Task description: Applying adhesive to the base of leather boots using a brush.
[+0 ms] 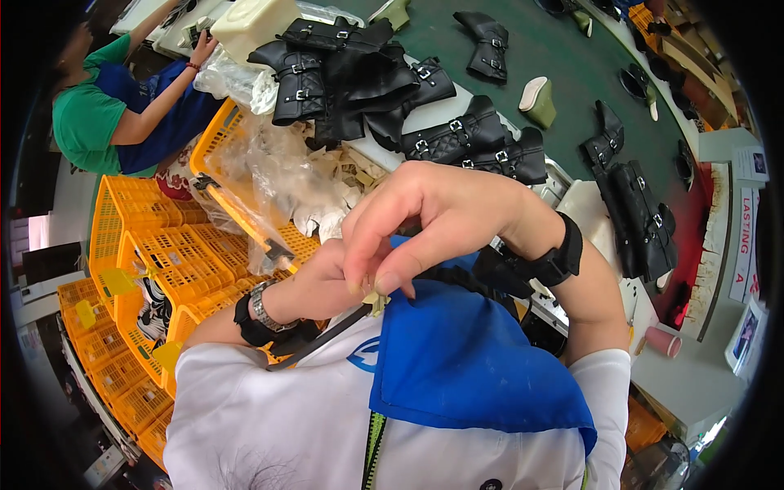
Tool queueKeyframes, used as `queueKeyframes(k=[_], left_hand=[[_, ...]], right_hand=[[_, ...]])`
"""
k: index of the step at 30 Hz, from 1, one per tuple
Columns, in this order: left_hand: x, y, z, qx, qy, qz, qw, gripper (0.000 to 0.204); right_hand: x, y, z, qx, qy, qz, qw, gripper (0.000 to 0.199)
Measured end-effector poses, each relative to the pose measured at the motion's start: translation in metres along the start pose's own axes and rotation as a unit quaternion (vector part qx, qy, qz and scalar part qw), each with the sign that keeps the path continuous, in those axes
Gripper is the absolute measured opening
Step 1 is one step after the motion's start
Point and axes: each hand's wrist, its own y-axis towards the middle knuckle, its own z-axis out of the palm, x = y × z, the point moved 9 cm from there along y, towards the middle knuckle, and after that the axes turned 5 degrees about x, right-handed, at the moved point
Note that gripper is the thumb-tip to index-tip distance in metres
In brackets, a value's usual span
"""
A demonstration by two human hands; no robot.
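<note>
Close in front of my chest, my two hands meet. My right hand (445,214) is bent over with its thumb and fingers pinched on a small yellowish scrap (376,302). Right beside it, my left hand (314,282) is curled in, its fingertips mostly hidden behind the right fingers. A black strip (327,335) runs diagonally under the scrap, across my white top. The loose blue cloth of my apron (482,359) hangs below my right hand. Black bands circle both wrists, and a metal watch (263,306) is on the left one.
Black buckled boots (343,77) lie heaped beyond my hands, with more boots (633,212) on the green conveyor belt (539,41). Orange crates (175,261) stand at left, one holding crumpled plastic and paper (286,171). A co-worker in green (90,135) works at far left.
</note>
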Motion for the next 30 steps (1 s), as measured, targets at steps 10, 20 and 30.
queueKeyframes(k=[10,20,30], left_hand=[[0.016,0.002,-0.008,0.035,0.032,-0.091,0.995,0.009],[0.003,0.015,-0.008,0.036,-0.076,-0.138,0.987,0.018],[0.008,0.01,-0.01,0.097,-0.013,-0.112,0.989,0.011]], right_hand=[[0.004,0.003,0.015,0.071,-0.014,-0.076,0.994,0.013],[-0.003,0.015,0.014,0.112,-0.007,0.01,0.994,0.015],[0.005,0.018,0.024,0.185,-0.033,-0.048,0.981,0.014]])
